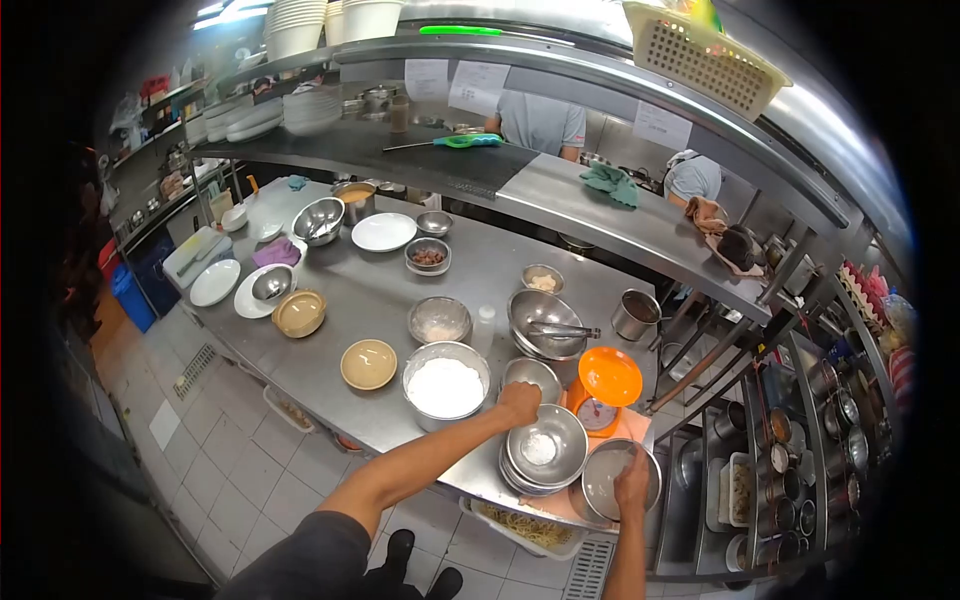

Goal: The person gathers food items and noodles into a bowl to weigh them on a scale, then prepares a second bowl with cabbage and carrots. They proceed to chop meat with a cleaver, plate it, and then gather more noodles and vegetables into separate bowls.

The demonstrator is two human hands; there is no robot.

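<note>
My left hand (520,402) is closed at the near edge of a small steel bowl (533,374); what its fingers hold, if anything, is hidden. On the right, my right hand (631,482) grips the rim of a steel bowl (602,485) at the counter's corner. Between my hands, a stack of steel bowls has a little white powder in its top bowl (556,459). A large bowl of white powder (445,388) stands left of my left hand. Behind the stack is an orange kitchen scale (609,377) with a round pan.
Tongs (563,332) lie across a big steel bowl (530,310). A steel pot (636,314) stands behind the scale. Plates (384,232) and bowls spread over the left of the counter. An overhead shelf (560,190) crosses ahead; two people are beyond it. Pot racks (790,450) stand right.
</note>
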